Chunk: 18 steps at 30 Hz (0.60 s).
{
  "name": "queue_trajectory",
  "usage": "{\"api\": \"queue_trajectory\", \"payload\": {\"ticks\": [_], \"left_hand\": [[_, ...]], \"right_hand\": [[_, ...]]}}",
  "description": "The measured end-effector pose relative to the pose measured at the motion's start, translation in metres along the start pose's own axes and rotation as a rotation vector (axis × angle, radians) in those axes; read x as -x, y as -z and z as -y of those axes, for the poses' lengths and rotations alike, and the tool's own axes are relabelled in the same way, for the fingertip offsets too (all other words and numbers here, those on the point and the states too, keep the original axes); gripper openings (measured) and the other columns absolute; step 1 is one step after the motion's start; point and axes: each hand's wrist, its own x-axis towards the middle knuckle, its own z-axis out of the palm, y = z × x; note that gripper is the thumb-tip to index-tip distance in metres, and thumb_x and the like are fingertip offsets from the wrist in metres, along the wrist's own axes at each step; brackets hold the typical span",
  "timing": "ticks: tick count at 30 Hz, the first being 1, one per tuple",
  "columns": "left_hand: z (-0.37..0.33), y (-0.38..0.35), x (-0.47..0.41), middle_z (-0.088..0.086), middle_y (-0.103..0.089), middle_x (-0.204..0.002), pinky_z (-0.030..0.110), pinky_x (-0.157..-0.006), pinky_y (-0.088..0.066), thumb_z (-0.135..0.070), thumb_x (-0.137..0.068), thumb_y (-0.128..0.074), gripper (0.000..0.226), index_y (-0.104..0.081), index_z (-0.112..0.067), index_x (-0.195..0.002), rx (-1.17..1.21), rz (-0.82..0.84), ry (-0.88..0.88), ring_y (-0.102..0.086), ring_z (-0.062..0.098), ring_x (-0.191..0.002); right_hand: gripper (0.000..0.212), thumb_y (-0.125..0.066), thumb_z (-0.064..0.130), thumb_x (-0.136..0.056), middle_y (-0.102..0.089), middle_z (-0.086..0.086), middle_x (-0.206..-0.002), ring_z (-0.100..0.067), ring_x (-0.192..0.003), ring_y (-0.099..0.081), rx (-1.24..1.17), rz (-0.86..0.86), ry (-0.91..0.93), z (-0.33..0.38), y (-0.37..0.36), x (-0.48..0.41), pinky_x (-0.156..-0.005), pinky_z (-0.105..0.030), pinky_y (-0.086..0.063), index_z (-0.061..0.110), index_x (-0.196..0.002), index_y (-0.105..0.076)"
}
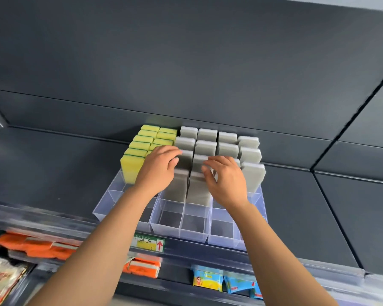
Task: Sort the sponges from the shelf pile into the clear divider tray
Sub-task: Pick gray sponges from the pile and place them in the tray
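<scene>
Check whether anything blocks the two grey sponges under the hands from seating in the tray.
Nothing visible does. The left hand and right hand directly hold two upright grey rectangular sponges, already standing in the clear plastic divider tray.

We see a yellow label (149,242) with a red arrow. Below it lie orange packs (38,245), blue packets (237,283) and a red and white bag (0,277).

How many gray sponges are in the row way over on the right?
3. They stand one behind another in the tray's rightmost lane: the front sponge, the middle sponge and the back sponge. None seems hidden there.
</scene>
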Motion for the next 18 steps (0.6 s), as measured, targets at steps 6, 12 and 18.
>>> {"api": "queue_trajectory", "payload": {"ticks": [6, 12, 18], "left_hand": [[0.007, -0.003, -0.023, -0.001, -0.055, -0.132, 0.03, -0.102, -0.033, -0.009, -0.093, -0.05, 0.035, -0.057, -0.014, -0.127, -0.083, 0.156, 0.078, -0.043, 0.019, -0.123], [0.008, -0.001, -0.023, -0.001, -0.06, -0.101, 0.026, -0.082, -0.039, -0.009, -0.082, -0.068, 0.013, -0.071, -0.013, -0.094, -0.019, 0.121, 0.074, -0.05, 0.017, -0.098], [0.01, -0.001, -0.028, -0.001, -0.062, -0.102, 0.03, -0.083, -0.041, -0.005, -0.08, -0.069, 0.009, -0.07, -0.012, -0.085, 0.001, 0.152, 0.075, -0.051, 0.018, -0.098]], "right_hand": [[0.023, -0.051, 0.01, -0.09, -0.065, -0.001, -0.119, -0.028, -0.113, -0.052, 0.118, 0.166, -0.005, -0.007, -0.006, -0.014, -0.086, -0.037, -0.041, 0.011, -0.102, -0.07], [0.025, -0.052, 0.008, -0.087, -0.065, 0.0, -0.119, -0.027, -0.107, -0.053, 0.14, 0.15, -0.01, -0.004, -0.009, -0.013, -0.083, -0.034, -0.038, 0.012, -0.103, -0.071], [0.023, -0.053, 0.007, -0.086, -0.066, -0.002, -0.116, -0.029, -0.102, -0.054, 0.144, 0.138, -0.017, -0.004, -0.013, -0.014, -0.082, -0.036, -0.041, 0.011, -0.1, -0.072]]}}
